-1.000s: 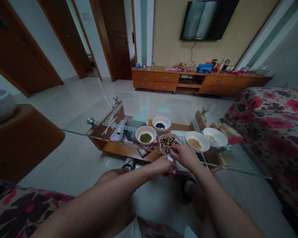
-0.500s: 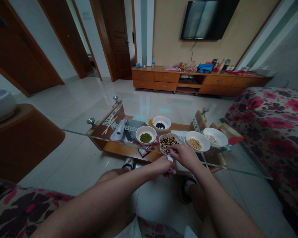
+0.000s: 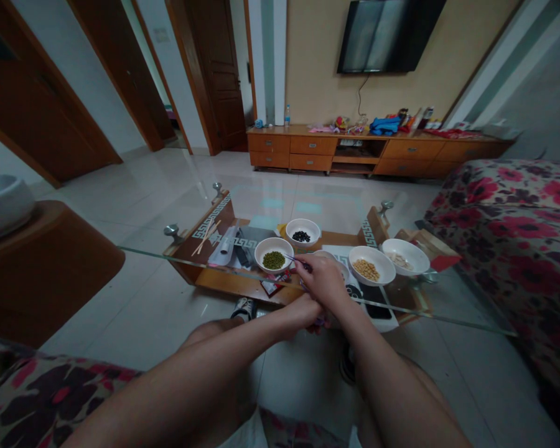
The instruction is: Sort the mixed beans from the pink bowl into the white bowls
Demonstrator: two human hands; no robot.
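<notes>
Thin purple tool [image 3: 291,257] is slender and straight, and only its far end shows. It projects from the right hand [image 3: 322,281] toward the right rim of the white bowl of mung beans [image 3: 262,252], the landmark for this report. Its tip lies at that rim; contact cannot be confirmed. The right hand is just right of the landmark, palm down, with its fingers [image 3: 303,266] closed in a pinch on the tool. The right forearm rises from the lower right of the view. The left hand [image 3: 302,313] lies directly below the right hand, its forearm entering from the lower left. It is curled around a pale object [image 3: 320,322] marked with purple, mostly hidden, so its exact grip and the object's type cannot be determined.

A bowl of mixed beans [image 3: 340,269] sits right of the landmark, largely hidden behind the right hand. Further right are a white bowl of soybeans [image 3: 360,255] and a white bowl of pale seeds [image 3: 417,259]. A white bowl of black beans [image 3: 303,222] stands behind the landmark. All stand on a glass-topped table [image 3: 448,319].
</notes>
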